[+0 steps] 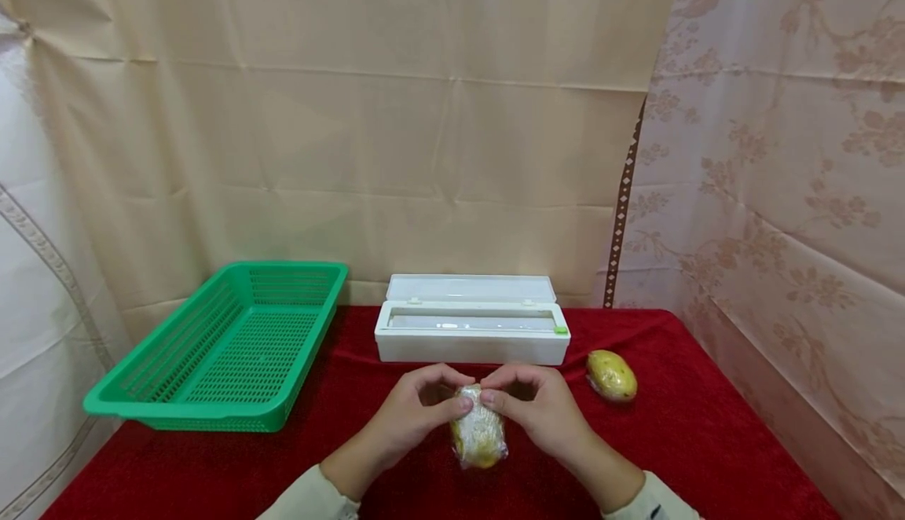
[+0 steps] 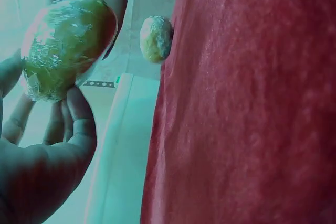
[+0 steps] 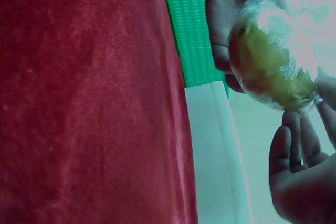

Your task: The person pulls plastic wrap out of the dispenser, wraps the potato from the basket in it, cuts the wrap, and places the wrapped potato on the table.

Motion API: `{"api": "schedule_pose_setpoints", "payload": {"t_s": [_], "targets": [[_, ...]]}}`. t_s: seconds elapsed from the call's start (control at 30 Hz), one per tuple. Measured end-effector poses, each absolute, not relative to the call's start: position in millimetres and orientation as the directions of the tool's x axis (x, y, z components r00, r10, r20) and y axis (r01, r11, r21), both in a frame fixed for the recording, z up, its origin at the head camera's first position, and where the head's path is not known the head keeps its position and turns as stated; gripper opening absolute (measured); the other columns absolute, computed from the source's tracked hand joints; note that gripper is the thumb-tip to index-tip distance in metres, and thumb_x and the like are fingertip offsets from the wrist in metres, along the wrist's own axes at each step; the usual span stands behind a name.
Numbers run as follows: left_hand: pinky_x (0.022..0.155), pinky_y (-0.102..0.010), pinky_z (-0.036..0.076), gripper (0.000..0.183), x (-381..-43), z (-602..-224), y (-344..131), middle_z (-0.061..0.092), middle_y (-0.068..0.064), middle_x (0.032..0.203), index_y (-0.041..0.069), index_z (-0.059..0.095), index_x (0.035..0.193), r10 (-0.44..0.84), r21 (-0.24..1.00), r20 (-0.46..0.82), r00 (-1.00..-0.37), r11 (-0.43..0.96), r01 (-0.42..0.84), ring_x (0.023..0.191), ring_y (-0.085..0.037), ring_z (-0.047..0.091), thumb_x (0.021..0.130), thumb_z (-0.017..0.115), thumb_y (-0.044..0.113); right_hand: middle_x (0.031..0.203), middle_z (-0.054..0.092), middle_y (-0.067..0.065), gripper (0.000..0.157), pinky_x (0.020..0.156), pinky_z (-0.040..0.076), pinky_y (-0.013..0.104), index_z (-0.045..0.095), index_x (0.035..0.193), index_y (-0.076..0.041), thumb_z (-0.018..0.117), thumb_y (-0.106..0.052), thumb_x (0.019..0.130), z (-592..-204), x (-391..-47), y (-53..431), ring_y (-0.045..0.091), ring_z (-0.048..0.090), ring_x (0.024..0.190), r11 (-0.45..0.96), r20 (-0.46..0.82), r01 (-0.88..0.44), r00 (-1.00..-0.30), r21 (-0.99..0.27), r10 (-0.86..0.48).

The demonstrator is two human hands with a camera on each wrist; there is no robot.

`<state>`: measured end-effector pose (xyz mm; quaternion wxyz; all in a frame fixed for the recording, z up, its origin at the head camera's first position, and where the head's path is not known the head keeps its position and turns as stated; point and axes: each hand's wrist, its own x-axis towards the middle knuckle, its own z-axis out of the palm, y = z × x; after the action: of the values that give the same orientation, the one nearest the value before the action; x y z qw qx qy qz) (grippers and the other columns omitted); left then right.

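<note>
Between my two hands is an oval yellow piece of produce (image 1: 482,437) wrapped in shiny cling film. My left hand (image 1: 415,408) pinches its far end from the left, thumb on top of the film. From the right, my right hand (image 1: 539,408) pinches the same end, the two thumbs close together. Crinkled film shows over the wrapped produce (image 2: 71,45) in the left wrist view, and a dark spot is visible on it in the right wrist view. A second yellow oval piece of produce (image 1: 612,376), also in film, lies to the right of my right hand.
Behind my hands stands a white cling film dispenser (image 1: 472,349) with its lid raised and a green slider at the right. A green slotted basket (image 1: 184,411) is at the left. Red cloth (image 1: 332,398) covers the table, with curtains around it.
</note>
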<state>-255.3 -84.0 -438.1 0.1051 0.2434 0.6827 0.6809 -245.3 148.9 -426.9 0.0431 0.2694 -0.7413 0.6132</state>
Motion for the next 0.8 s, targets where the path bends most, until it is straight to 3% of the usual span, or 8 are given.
{"api": "schedule_pose_setpoints", "payload": {"t_s": [0.1, 0.2, 0.33, 0.53, 0.67, 0.8], "targets": [[0.085, -0.031, 0.057, 0.031, -257.2, -439.7, -85.2, 0.072, -0.009, 0.118, -0.001, 0.069, 0.121, 0.438, 0.977, 0.211, -0.874, -0.088, 0.192, 0.104, -0.021, 0.066, 0.096, 0.075, 0.015, 0.122, 0.071, 0.016, 0.021, 0.090, 0.056, 0.028, 0.074, 0.119, -0.004, 0.068, -0.009, 0.099, -425.6, -246.7, 153.4, 0.017, 0.068, 0.109, 0.024, 0.417, -0.472, -0.801, -0.881, -0.430], [0.085, -0.030, 0.057, 0.033, -258.3, -440.5, -85.0, 0.071, -0.008, 0.117, -0.002, 0.068, 0.122, 0.357, 0.978, 0.202, -0.912, -0.118, 0.170, 0.106, -0.020, 0.065, 0.095, 0.075, 0.015, 0.140, 0.060, 0.019, 0.041, 0.093, 0.056, 0.031, 0.063, 0.137, -0.001, 0.068, -0.001, 0.096, -424.6, -248.3, 157.4, 0.020, 0.063, 0.115, -0.036, 0.431, -0.487, -0.733, -0.873, -0.527], [0.080, -0.028, 0.055, 0.032, -257.8, -439.7, -82.9, 0.068, -0.009, 0.110, 0.003, 0.069, 0.122, 0.272, 0.981, 0.190, -0.943, -0.102, 0.168, 0.100, -0.020, 0.063, 0.095, 0.076, 0.017, 0.147, 0.056, 0.013, 0.059, 0.090, 0.058, 0.033, 0.057, 0.146, -0.008, 0.078, -0.005, 0.091, -424.8, -250.2, 158.9, 0.020, 0.063, 0.114, 0.055, 0.439, -0.560, -0.703, -0.827, -0.559], [0.075, -0.029, 0.054, 0.027, -256.4, -438.7, -80.0, 0.066, -0.007, 0.104, 0.002, 0.061, 0.110, 0.235, 0.982, 0.182, -0.955, -0.087, 0.165, 0.091, -0.019, 0.063, 0.094, 0.076, 0.018, 0.143, 0.061, 0.012, 0.056, 0.090, 0.060, 0.035, 0.061, 0.143, -0.009, 0.080, -0.010, 0.090, -427.4, -252.8, 158.1, 0.023, 0.071, 0.108, 0.109, 0.413, -0.536, -0.750, -0.837, -0.517], [0.077, -0.034, 0.060, 0.027, -258.3, -440.2, -80.5, 0.067, -0.009, 0.105, -0.001, 0.062, 0.111, 0.256, 0.982, 0.171, -0.951, -0.125, 0.143, 0.095, -0.019, 0.066, 0.096, 0.075, 0.017, 0.141, 0.062, 0.016, 0.052, 0.089, 0.060, 0.035, 0.063, 0.141, -0.008, 0.078, -0.007, 0.091, -430.1, -254.7, 158.5, 0.023, 0.072, 0.104, 0.091, 0.426, -0.536, -0.751, -0.839, -0.504], [0.081, -0.035, 0.062, 0.023, -259.0, -439.7, -81.2, 0.071, -0.014, 0.111, 0.000, 0.070, 0.114, 0.249, 0.971, 0.237, -0.939, -0.068, 0.227, 0.102, -0.022, 0.069, 0.100, 0.070, 0.017, 0.139, 0.064, 0.015, 0.050, 0.086, 0.060, 0.033, 0.064, 0.140, -0.010, 0.077, -0.009, 0.092, -431.7, -255.3, 159.5, 0.025, 0.071, 0.104, 0.112, 0.380, -0.475, -0.806, -0.873, -0.454]]}}
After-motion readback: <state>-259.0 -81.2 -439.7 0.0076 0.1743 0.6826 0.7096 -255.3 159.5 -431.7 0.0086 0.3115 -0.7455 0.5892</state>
